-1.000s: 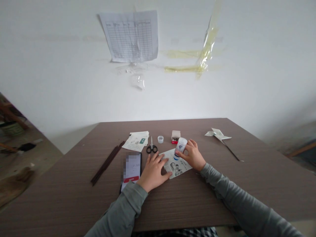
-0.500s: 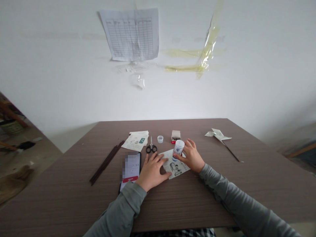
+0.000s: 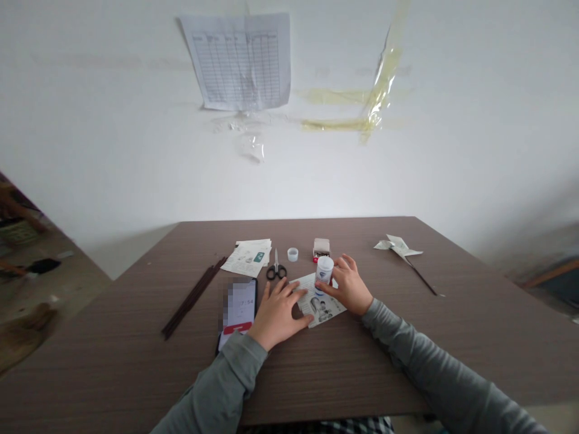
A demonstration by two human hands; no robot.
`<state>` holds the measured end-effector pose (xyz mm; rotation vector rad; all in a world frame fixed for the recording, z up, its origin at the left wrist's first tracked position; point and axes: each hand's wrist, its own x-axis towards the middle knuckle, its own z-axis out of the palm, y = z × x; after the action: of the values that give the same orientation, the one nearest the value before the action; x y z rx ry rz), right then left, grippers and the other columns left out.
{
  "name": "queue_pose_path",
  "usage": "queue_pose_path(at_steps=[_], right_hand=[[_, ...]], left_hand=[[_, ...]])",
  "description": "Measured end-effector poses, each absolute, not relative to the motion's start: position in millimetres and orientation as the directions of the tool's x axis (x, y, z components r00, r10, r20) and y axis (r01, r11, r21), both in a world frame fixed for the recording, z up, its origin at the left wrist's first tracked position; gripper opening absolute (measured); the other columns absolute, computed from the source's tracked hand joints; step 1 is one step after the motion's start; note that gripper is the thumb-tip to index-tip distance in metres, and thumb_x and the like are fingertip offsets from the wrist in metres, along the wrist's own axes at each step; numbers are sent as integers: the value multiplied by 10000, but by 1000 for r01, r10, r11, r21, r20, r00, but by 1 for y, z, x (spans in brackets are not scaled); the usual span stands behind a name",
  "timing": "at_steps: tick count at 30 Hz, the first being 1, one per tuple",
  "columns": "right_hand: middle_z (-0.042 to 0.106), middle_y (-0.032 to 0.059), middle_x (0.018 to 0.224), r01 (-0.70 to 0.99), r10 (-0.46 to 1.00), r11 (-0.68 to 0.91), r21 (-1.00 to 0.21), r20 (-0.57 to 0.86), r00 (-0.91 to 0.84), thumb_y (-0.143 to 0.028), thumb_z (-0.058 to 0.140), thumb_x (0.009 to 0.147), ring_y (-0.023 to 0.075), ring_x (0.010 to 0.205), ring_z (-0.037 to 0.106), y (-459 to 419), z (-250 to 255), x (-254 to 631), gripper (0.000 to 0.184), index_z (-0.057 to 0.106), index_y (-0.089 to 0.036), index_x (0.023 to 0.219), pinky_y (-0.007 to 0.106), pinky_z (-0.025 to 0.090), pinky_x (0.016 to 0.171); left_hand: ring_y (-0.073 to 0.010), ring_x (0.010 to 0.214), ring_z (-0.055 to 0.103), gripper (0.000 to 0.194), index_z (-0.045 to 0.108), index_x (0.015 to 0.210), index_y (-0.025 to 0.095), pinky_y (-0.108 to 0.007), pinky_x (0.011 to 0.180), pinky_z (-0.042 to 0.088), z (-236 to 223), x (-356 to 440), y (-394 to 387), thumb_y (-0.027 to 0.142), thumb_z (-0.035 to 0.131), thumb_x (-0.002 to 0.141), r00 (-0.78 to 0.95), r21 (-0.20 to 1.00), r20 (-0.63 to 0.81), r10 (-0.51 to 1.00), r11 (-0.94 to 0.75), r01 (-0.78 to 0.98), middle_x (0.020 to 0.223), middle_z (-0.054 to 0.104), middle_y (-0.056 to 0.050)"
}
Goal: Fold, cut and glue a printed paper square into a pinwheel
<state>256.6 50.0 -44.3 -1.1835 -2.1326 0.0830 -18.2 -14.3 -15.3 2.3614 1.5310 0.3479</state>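
Observation:
My right hand [image 3: 347,288] grips a white plastic bottle [image 3: 324,272] with a blue label, which stands upright on a printed leaflet [image 3: 322,308]. My left hand [image 3: 277,314] lies flat on the table, fingers spread, its fingertips at the leaflet's left edge. Left of that hand is a smartphone [image 3: 237,308] with its screen lit, partly blurred, and its lower end hidden by my sleeve. Black-handled scissors [image 3: 276,269] lie just beyond my left hand. A small clear round cap [image 3: 292,254] stands beyond the leaflet.
A small box [image 3: 321,249] with red on it and a stack of printed papers [image 3: 248,259] lie at the far side of the wooden table [image 3: 344,361]. Dark thin sticks [image 3: 193,298] lie at the left, and a paper pinwheel [image 3: 398,246] on a stick lies at the right.
My right hand and the bottle have shifted slightly left and down, with the bottle now more upright. My left hand stays in place, and the whole view has drifted slightly.

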Motion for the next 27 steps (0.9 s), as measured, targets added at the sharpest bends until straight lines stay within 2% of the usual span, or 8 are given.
queue_pose_path(at_steps=[4, 9, 13, 18, 22, 27], right_hand=[[887, 67, 925, 741, 777, 559, -373, 547, -311, -448, 1009, 1085, 429, 1234, 850, 52, -44, 257, 372, 766, -335, 827, 853, 446, 1507], [950, 82, 1120, 706, 742, 617, -347, 557, -374, -444, 1017, 1082, 408, 1248, 850, 52, -47, 255, 363, 771, -318, 847, 857, 464, 1499], [916, 74, 984, 732, 757, 584, -351, 561, -335, -439, 1020, 1074, 417, 1222, 856, 53, -49, 257, 368, 764, -333, 832, 859, 454, 1510], [976, 101, 1218, 695, 723, 636, -335, 575, -384, -455, 1015, 1066, 395, 1212, 863, 53, -49, 260, 325, 798, -322, 864, 825, 493, 1501], [961, 98, 1128, 705, 740, 618, -347, 560, -373, -467, 987, 1092, 399, 1232, 862, 52, -46, 258, 357, 783, -316, 840, 834, 466, 1513], [965, 99, 1150, 696, 737, 625, -353, 560, -378, -483, 990, 1083, 402, 1235, 844, 51, -46, 257, 348, 789, -326, 848, 840, 473, 1506]], left_hand=[[-532, 1907, 534, 644, 866, 1710, 353, -902, 1596, 298, -15, -19, -14, 521, 972, 1098, 401, 372, 23, 916, -380, 847, 1949, 724, -142], [-535, 1913, 526, 649, 856, 1720, 360, -912, 1595, 292, -16, -19, -14, 524, 964, 1101, 402, 373, 29, 915, -383, 845, 1957, 718, -129], [-543, 1928, 500, 657, 844, 1743, 358, -917, 1599, 271, -18, -20, -14, 534, 942, 1117, 404, 371, 13, 915, -379, 848, 1978, 696, -133], [-551, 1910, 518, 644, 859, 1715, 391, -920, 1585, 302, -19, -21, -14, 554, 959, 1100, 399, 372, 31, 916, -381, 846, 1943, 730, -123], [-541, 1919, 506, 643, 852, 1722, 395, -918, 1590, 289, -17, -21, -15, 564, 948, 1109, 401, 370, 22, 916, -380, 848, 1958, 718, -114], [-551, 1913, 518, 637, 857, 1715, 372, -934, 1582, 291, -16, -19, -15, 526, 961, 1105, 394, 367, 27, 919, -376, 851, 1947, 726, -135]])
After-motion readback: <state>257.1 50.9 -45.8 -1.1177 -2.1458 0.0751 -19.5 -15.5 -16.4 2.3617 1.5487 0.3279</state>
